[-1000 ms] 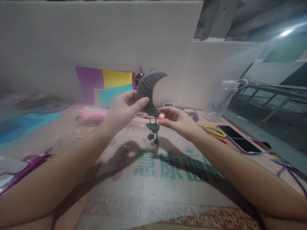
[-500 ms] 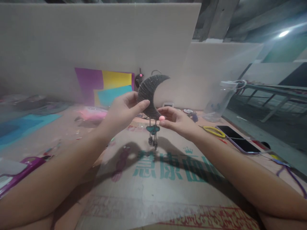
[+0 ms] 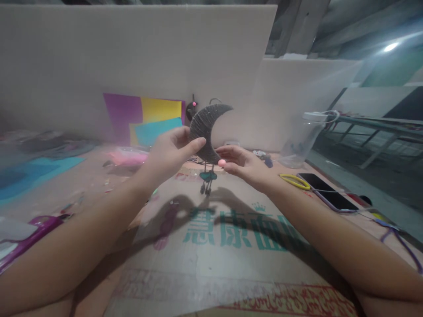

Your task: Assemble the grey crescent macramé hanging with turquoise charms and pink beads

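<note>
A dark, cord-wrapped crescent moon ornament (image 3: 202,125) hangs upright in the air, pinched at its outer curve between the thumb and fingers of my left hand (image 3: 172,147). My right hand (image 3: 243,165) has its thumb and fingertips closed around a small pink ball (image 3: 221,163) by the moon's lower tip. Whether the ball touches the moon cannot be made out. Below the tip dangle strings with a teal cloud-shaped piece (image 3: 208,176) and small dark pendants (image 3: 205,189). A thin loop (image 3: 215,100) shows behind the moon's top.
Under my hands lies a printed sheet (image 3: 211,264). To the right are a phone (image 3: 327,191), a yellow ring (image 3: 294,181) and a clear bottle (image 3: 299,143). Purple scissors (image 3: 42,226) lie left, near a pink bag (image 3: 127,157). A pale board (image 3: 139,48) stands behind.
The dangling teal piece and pendants have swung slightly left and up. The pink ball and right fingers have shifted very slightly left. Both hands keep their hold.
</note>
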Demonstrator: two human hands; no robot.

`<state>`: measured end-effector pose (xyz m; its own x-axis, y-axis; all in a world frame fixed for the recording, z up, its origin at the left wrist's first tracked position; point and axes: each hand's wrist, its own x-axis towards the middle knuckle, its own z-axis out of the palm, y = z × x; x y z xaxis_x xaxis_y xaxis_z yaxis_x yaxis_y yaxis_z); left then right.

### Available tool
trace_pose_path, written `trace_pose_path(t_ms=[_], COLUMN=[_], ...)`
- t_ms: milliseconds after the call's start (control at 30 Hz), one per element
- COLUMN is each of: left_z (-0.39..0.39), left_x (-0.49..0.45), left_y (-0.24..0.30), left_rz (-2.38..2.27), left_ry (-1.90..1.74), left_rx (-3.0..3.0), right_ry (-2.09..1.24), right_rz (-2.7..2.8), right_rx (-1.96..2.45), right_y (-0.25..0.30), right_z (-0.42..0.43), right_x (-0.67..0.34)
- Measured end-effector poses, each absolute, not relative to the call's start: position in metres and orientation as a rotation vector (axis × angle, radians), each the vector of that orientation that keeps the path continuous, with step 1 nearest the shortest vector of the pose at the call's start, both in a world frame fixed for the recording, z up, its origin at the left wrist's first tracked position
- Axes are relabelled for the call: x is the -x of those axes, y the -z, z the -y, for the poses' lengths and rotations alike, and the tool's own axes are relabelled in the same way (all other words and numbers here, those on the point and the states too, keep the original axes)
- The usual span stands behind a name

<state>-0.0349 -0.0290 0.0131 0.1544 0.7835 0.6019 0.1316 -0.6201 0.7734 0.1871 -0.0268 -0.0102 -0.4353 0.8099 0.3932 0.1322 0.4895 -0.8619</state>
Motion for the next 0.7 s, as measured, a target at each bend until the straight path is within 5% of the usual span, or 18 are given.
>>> trace_pose_path(t_ms=[700], left_z=[0.031], left_x=[0.037], left_y=[-0.017], left_rz=[-0.913], left_ry=[-1.457], left_rx=[-1.861], right_ry=[-0.81], right_rz=[1.955], right_rx=[0.984], right_y=[-0.014], right_z=[0.035], right_x=[-0.199])
